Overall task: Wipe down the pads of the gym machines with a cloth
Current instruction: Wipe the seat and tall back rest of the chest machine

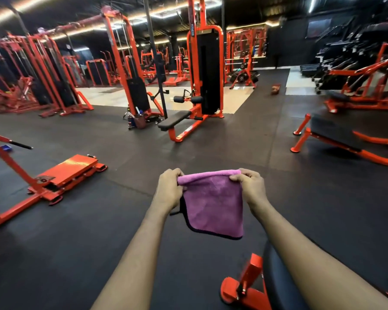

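Observation:
A purple cloth (213, 206) with a dark edge hangs folded in front of me over the black rubber floor. My left hand (169, 190) pinches its top left corner and my right hand (251, 186) pinches its top right corner. A black pad (278, 283) on an orange frame sits just below my right forearm at the bottom right. Farther off stands an orange cable machine with a black seat pad (174, 120) and black roller pads (188, 99). Another black bench pad (333, 130) lies at the right.
An orange footplate (71, 170) on a low frame lies on the floor at the left. Rows of orange machines line the left and back. A bag with bottles (137, 120) sits beside a weight stack. Black rubber floor (211, 148) stretches between me and the cable machine.

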Available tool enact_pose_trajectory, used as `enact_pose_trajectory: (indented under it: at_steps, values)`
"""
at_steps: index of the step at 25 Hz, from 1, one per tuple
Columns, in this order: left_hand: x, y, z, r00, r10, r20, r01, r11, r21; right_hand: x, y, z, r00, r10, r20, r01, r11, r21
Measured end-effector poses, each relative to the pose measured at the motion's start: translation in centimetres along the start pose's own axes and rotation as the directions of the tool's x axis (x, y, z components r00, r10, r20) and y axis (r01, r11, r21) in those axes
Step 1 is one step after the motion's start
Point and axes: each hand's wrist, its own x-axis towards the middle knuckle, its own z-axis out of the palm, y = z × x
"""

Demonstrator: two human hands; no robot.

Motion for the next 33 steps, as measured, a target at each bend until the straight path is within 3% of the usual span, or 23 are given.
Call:
enact_pose_trajectory:
  at_steps: [3,5,7,12,18,24,33]
  values:
    - [4.6,-2.8,0.9,0.994,-0.073,-0.08,0.073,0.997,-0.009,4.6,0.6,3.6,0.998,0.001,-0.067,-0.001,1.0,-0.002]
    - [8.5,-4.0,1.3,0.997,-0.078,-0.011,0.079,0.99,0.116,8.2,1.1,5.0,0.993,0.0,-0.116,-0.001,1.0,-0.008]
    - [13.7,-5.4,2.2,0.996,-0.039,0.082,0.029,0.992,0.125,12.9,2.3,6.3,0.989,-0.021,-0.146,0.024,1.0,0.018]
    - [28.1,-6.0,5.2,0.969,0.074,0.234,-0.049,0.992,-0.113,27.2,4.7,8.1,0.973,-0.039,-0.228,0.045,0.999,0.021]
    - [42.8,-5.1,10.7,0.949,0.299,0.096,-0.259,0.919,-0.298,42.0,5.5,8.1,0.94,-0.11,-0.322,0.1,0.994,-0.046]
    - [60.1,-4.9,19.5,0.883,0.373,0.285,-0.262,0.895,-0.362,57.7,9.5,5.9,0.872,-0.12,-0.474,0.072,0.99,-0.118]
    - [86.2,5.1,36.3,0.815,0.518,0.259,-0.387,0.82,-0.421,79.2,10.7,-3.0,0.693,-0.134,-0.708,-0.025,0.978,-0.209]
